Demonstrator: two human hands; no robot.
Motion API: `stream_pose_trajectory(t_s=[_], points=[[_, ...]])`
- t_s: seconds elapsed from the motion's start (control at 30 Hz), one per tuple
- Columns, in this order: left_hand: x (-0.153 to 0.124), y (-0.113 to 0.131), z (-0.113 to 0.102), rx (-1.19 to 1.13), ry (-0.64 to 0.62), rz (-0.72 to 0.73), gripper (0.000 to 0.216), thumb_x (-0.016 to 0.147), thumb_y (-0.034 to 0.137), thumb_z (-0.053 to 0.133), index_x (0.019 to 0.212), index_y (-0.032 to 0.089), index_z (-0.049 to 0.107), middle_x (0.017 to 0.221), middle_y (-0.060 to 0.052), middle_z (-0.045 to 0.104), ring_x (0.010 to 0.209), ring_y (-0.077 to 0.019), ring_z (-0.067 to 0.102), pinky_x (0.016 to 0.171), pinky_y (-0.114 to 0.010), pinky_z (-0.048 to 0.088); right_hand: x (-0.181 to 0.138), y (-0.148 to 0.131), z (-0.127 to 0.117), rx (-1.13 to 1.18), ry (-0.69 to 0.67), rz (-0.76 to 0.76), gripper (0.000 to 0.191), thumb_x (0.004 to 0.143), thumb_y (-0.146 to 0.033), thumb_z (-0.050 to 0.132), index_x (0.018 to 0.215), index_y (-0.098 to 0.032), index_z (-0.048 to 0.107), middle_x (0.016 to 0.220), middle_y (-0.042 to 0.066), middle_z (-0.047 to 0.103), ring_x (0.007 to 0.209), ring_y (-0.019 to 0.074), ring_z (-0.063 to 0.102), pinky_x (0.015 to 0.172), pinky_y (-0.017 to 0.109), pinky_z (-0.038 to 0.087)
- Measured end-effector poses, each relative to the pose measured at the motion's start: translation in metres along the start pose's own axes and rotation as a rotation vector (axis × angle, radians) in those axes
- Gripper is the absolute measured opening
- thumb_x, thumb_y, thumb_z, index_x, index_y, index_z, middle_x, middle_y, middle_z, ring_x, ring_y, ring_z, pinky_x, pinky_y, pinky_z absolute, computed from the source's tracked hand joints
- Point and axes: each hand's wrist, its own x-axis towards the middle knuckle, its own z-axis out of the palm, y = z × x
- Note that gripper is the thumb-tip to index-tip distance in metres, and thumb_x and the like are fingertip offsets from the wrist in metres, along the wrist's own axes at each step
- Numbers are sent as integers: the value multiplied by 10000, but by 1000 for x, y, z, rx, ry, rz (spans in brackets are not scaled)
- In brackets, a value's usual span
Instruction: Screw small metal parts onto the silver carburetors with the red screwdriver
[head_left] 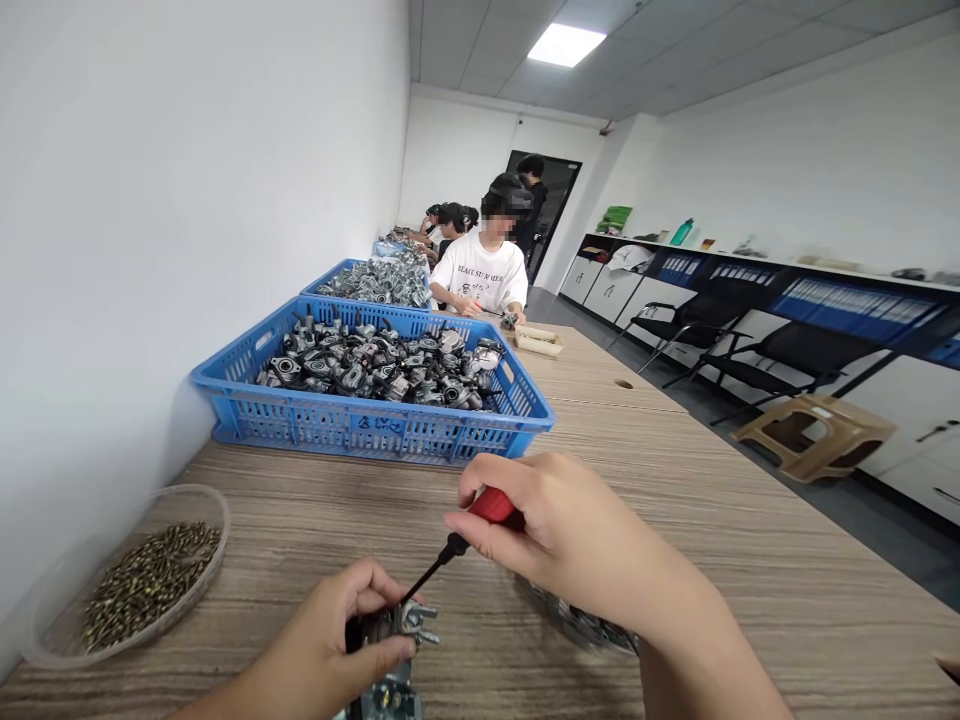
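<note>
My right hand (551, 515) is closed round the red and black handle of a screwdriver (437, 567), its shaft slanting down to the left. The screwdriver's tip meets a small metal part (417, 620) with prongs, which my left hand (341, 630) grips between thumb and fingers. Below the left thumb, another piece of metal with brass-coloured screws (391, 697) shows at the bottom edge. I cannot tell whether it belongs to the held part. Under my right forearm, a container of metal pieces (589, 625) is partly hidden.
A clear tub (217, 550) of brass-coloured screws stands at the left. Beyond my hands, a blue crate (300, 425) holds many dark metal assemblies, with another blue crate (319, 280) behind. Across the table sits a person (484, 270) near a small tray (540, 345). A tan stool (810, 435) lies tipped on the floor.
</note>
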Motion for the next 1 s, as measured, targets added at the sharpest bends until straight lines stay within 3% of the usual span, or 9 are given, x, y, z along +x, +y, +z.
stream_pose_trajectory(t_s=[0.13,0.23,0.4,0.57,0.63,0.73,0.8,0.9,1.0], points=[[1,-5,0,-10,2,15,395,916,530,853,1048,210,664,1209,-146,861,1113,-328,791,938,-386,550,-10,0,-4,87,-27,4,215,1010,-328,713,1168,-242,596,961,15,772,800,210,692,689,336,469],[1,-7,0,-23,21,17,417,900,552,867,1017,213,656,1245,-149,851,1134,-333,793,942,-383,556,-15,-1,-9,192,-81,-88,210,1018,-189,621,1216,-245,584,1115,48,760,930,209,706,792,345,517],[1,-7,0,-22,33,11,396,898,528,879,978,211,656,1227,-145,858,1175,-348,789,991,-397,563,-6,0,-7,193,-87,-164,47,1089,-296,638,1120,-261,643,980,4,788,825,182,711,733,314,484],[2,-8,-1,0,3,11,401,903,543,859,1032,196,706,1208,-153,860,1148,-349,790,977,-402,559,4,0,5,-115,75,-16,345,1097,-511,596,871,-250,609,591,-44,611,525,166,528,560,327,268],[3,-9,0,8,-11,22,429,915,543,846,1122,200,691,1200,-149,862,1122,-337,789,973,-400,546,4,-2,5,-146,95,25,325,1080,-483,606,858,-248,585,631,-31,619,555,174,536,568,332,273],[2,-11,1,-47,9,47,517,912,521,858,1240,246,568,1225,-126,857,1127,-310,775,1000,-394,524,-2,-4,-2,51,17,-46,124,1012,-323,672,1062,-243,591,967,19,728,796,196,657,694,331,443],[2,-12,1,-58,10,57,481,919,513,853,1172,261,530,1170,-104,864,1125,-304,766,984,-382,518,-7,-5,-8,192,-53,-114,213,980,-205,649,1171,-245,565,1133,35,713,936,192,676,810,332,503],[3,-12,0,2,-5,53,398,932,492,838,1029,251,536,1052,-81,867,1114,-317,764,934,-365,507,-12,-3,-13,231,-118,-146,149,1017,-157,578,1128,-257,575,1082,12,710,907,175,662,795,321,498],[3,-10,-1,24,2,36,367,931,467,839,1023,241,565,1088,-94,869,1122,-325,773,925,-362,506,-9,0,-10,179,-92,-137,25,1066,-253,627,1069,-263,604,996,-11,736,827,165,652,733,312,462]])
